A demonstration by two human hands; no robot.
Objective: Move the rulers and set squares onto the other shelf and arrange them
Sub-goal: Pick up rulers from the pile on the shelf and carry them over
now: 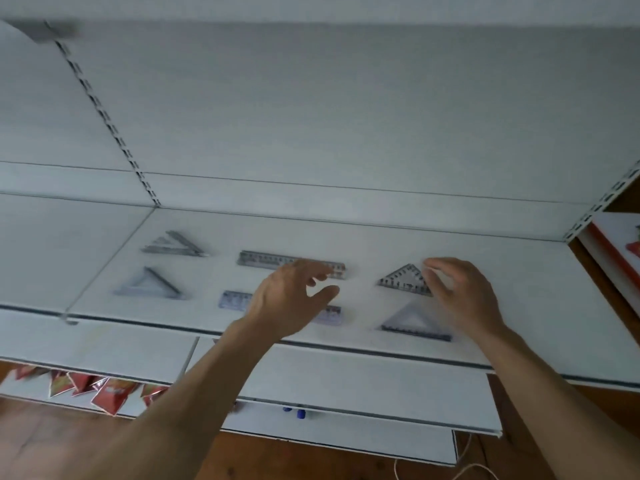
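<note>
White shelf (540, 289), six drawing tools laid flat in three pairs. Landmark: the long ruler (273, 260), crosswise at mid-shelf.

- In front of the long ruler, parallel to it: short ruler (233, 301), its middle hidden behind the left hand (287, 301).
- Left of the long ruler: far-left set square (175, 244), and nearer the shelf front the near-left set square (149, 285). Both are well apart from either hand.
- Right of the long ruler: grey set square (404, 280), with the pale set square (415, 323) in front of it.

The left hand hovers over the long ruler's right end, fingers loosely spread and thumb held off, gripping nothing. The right hand (460, 296) is right of the long ruler, past the grey set square, with curved fingertips at that square's right edge. Blur hides whether they touch it, and the hand holds nothing. The hands are apart, with the grey set square between them.

Below and left of the long ruler, under the shelf: red packets (107, 394). Far right of it: a red-and-white box (616, 251).
</note>
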